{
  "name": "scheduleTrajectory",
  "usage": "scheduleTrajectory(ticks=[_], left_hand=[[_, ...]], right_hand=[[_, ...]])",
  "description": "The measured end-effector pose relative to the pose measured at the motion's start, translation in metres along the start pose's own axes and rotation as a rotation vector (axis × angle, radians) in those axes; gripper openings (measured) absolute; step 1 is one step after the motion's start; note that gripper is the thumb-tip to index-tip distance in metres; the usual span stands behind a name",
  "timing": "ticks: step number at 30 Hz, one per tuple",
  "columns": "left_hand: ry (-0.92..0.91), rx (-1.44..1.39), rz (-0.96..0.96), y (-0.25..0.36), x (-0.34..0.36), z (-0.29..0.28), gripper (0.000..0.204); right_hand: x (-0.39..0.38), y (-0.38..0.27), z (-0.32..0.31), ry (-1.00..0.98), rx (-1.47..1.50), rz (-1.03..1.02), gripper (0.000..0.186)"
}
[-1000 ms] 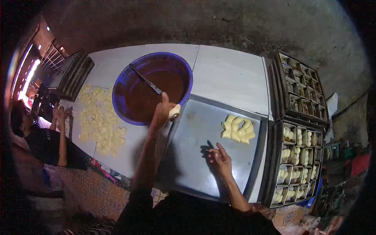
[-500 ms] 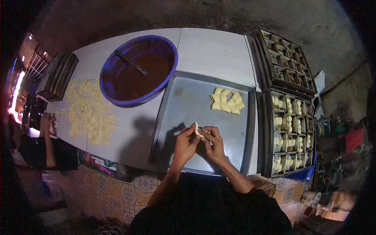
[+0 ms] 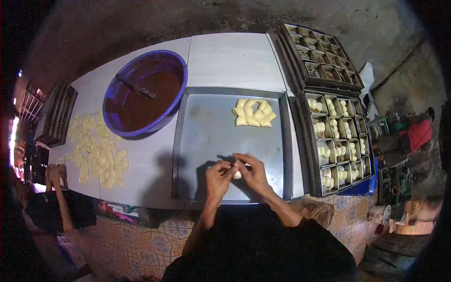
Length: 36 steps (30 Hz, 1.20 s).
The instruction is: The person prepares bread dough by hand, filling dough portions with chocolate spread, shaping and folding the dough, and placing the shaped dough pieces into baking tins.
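Close together over the near part of a shallow metal tray point(image 3: 211, 136), my left hand point(image 3: 218, 182) and my right hand point(image 3: 253, 173) pinch a small piece of pale dough point(image 3: 237, 175) between their fingertips. Most of that piece is hidden by the fingers. Beyond my hands, a cluster of pale yellow dough pieces point(image 3: 253, 114) lies side by side on the tray's far right part. The rest of the dough, a loose spread of many pieces point(image 3: 101, 155), rests on the white table to the left.
A purple-blue basin point(image 3: 184, 77) with brown contents and a long tool point(image 3: 145, 91) stands left of the tray. At right are divided metal moulds point(image 3: 307, 141) holding dough, with another mould set point(image 3: 324, 52) behind. Dark tins point(image 3: 56, 113) and another person's hand point(image 3: 55, 175) are far left.
My fingers have closed further over the dough, which stood up between them before and now shows only as a small bit below. The whole view has shifted.
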State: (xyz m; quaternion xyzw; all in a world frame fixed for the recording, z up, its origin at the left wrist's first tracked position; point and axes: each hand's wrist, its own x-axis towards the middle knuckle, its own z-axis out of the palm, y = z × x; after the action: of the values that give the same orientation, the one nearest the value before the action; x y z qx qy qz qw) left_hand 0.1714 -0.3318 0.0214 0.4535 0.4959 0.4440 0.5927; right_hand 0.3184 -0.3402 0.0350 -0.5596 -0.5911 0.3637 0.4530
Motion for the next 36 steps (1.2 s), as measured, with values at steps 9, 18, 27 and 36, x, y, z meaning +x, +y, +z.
scheduleTrajectory(ticks=[9, 18, 27, 36], left_hand=[[0.024, -0.137, -0.279, -0.003, 0.005, 0.004, 0.051], [-0.019, -0.093, 0.171, -0.012, 0.000, 0.001, 0.054], [-0.164, 0.414, 0.144, -0.004, 0.013, 0.002, 0.065], [-0.112, 0.985, 0.446, -0.035, 0.019, 0.020, 0.043]], right_hand=[[0.014, 0.020, 0.002, -0.059, 0.079, -0.001, 0.014], [0.015, 0.032, -0.005, -0.552, 0.629, 0.631, 0.053], [0.028, 0.100, 0.000, -0.360, 0.124, 0.123, 0.082], [0.153, 0.152, -0.095, 0.459, -0.634, 0.028, 0.030]])
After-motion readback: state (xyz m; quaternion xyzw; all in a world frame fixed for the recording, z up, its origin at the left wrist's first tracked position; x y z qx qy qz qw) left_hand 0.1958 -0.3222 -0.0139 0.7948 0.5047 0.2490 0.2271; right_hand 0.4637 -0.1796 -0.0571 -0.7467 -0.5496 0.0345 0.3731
